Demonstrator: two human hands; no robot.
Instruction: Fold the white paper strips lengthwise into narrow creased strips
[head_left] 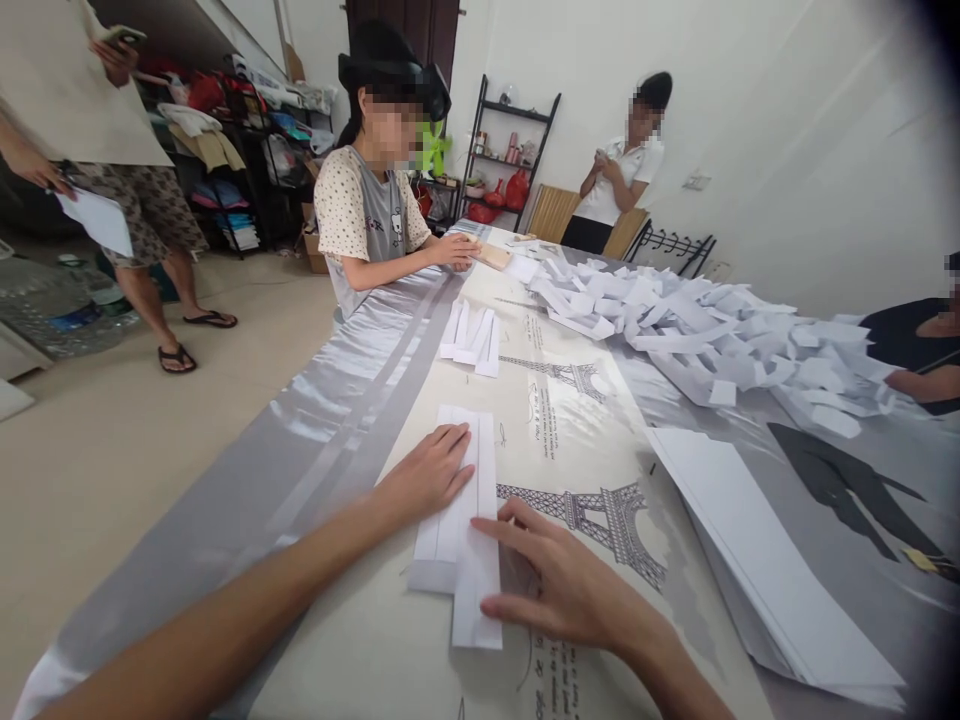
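Two long folded white paper pieces (442, 545) lie side by side and partly overlap on the printed tablecloth. My left hand (431, 470) rests flat across their upper part, its fingers stretched out. My right hand (551, 570) touches the right edge of the nearer paper strip (478, 600), forefinger and thumb spread apart along it; its other fingers are bent and partly hidden. Just beyond my hands sits a small group of folded paper strips (471, 340).
A large heap of folded paper (675, 320) covers the table's far right. Closer stands a stack of white sheets (780, 570), with a dark flat item (840, 480) beside it. A person in a headset (382, 220) works at the table's left edge. Other people are around the room.
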